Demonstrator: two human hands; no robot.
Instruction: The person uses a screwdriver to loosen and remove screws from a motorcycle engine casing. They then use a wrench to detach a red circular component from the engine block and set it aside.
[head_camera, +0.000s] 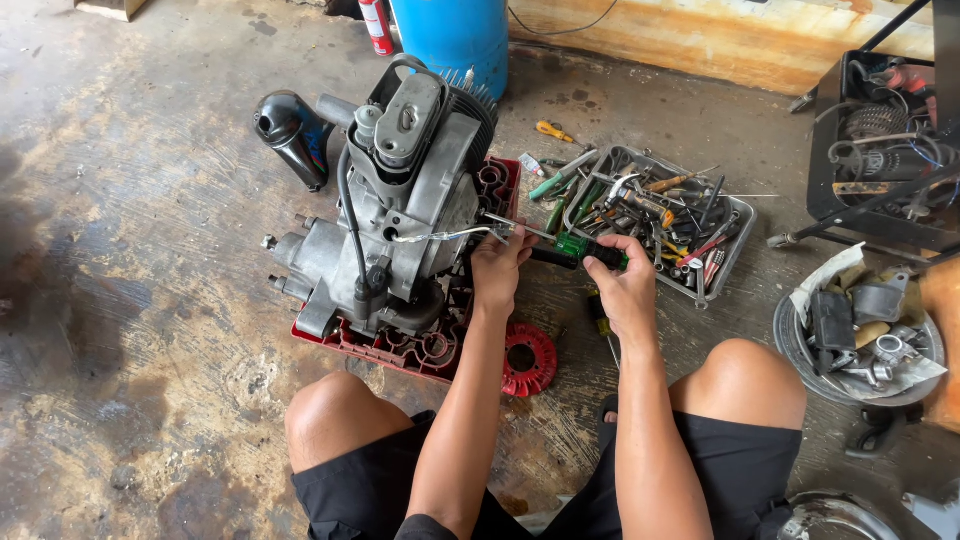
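Knees and black shorts fill the bottom edge, person seated on stained concrete floor (130, 330); both forearms reach forward to a grey cast-metal small engine (400, 215) standing upright on a red plastic crate (425, 352); red round plastic cover (528, 360) lies on the floor touching the crate's near corner.

Left hand (497, 268) rests against the engine's right side, fingers curled and pinching the steel shaft near its tip, steadying it; right hand (620, 280) wrapped closed around the green-and-black handle of a screwdriver (565, 248), held level, tip meeting the engine casing just beside a thin braided metal hose (440, 236).

Progress, as judged: engine looks partly stripped; black hose and cylinder head in place; the fastener at the tip appears under work, whether loose or tight cannot be told; much of the casing looks still assembled.

Around: grey metal tray of mixed hand tools (735, 250) just right of the hands; loose green-handled screwdrivers (560, 180) beside it; black plastic jug (293, 135) behind the engine; blue drum (455, 35) further back; round metal pan of parts and rags (790, 335) at right.
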